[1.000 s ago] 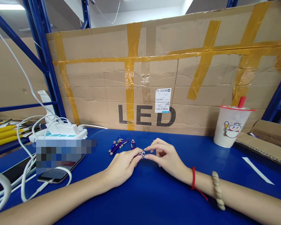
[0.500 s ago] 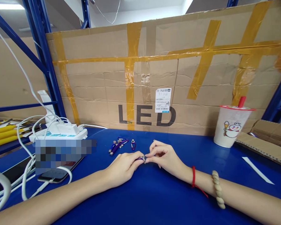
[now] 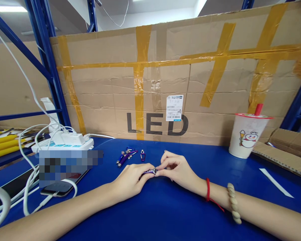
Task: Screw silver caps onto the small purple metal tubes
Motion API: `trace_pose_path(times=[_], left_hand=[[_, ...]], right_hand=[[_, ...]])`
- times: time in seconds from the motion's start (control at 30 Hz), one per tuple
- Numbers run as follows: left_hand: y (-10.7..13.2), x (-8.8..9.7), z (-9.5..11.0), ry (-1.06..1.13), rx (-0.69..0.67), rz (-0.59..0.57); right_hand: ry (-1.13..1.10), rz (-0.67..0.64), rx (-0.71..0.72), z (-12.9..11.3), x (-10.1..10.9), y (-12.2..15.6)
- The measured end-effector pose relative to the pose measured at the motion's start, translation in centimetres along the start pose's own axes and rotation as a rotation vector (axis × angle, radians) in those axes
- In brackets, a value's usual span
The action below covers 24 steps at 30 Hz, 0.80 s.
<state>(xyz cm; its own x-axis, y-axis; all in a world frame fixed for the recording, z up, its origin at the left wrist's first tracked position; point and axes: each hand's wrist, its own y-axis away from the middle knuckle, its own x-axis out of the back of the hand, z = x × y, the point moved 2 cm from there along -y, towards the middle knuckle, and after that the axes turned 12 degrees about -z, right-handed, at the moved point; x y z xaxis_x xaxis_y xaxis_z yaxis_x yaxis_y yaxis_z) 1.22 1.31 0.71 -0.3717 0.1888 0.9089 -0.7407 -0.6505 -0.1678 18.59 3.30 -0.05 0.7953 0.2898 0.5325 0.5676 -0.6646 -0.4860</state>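
Note:
My left hand (image 3: pixel 132 180) is closed round a small purple metal tube (image 3: pixel 147 172), which looks like a keychain flashlight and hides mostly under the fingers. Its silver end (image 3: pixel 155 171) sticks out to the right. There the thumb and forefinger of my right hand (image 3: pixel 174 167) pinch it, the other fingers curled. Just beyond the hands lie several blue and purple metal tubes (image 3: pixel 125 158) with silver ends, close together on the blue tabletop (image 3: pixel 170 211). A small carabiner clip (image 3: pixel 142 156) with a silver end piece rests to their right.
At left stand a white power strip (image 3: pixel 80 144) with tangled white cables and a phone (image 3: pixel 62 187). A lidded cup (image 3: pixel 247 137) with a red straw and a white paper strip (image 3: pixel 276 182) are at right. A taped cardboard box (image 3: pixel 107 97) walls off the back.
The tube in my hands has turned slightly, and more of its purple side shows between the left fingers. Both hands stay in nearly the same place.

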Motion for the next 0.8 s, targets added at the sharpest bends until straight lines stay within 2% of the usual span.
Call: trace_pose_path(times=[0.8], left_hand=[[0.01, -0.27, -0.2, 0.112, 0.04, 0.005]], right_hand=[[0.044, -0.025, -0.057, -0.39, -0.27, 0.04]])
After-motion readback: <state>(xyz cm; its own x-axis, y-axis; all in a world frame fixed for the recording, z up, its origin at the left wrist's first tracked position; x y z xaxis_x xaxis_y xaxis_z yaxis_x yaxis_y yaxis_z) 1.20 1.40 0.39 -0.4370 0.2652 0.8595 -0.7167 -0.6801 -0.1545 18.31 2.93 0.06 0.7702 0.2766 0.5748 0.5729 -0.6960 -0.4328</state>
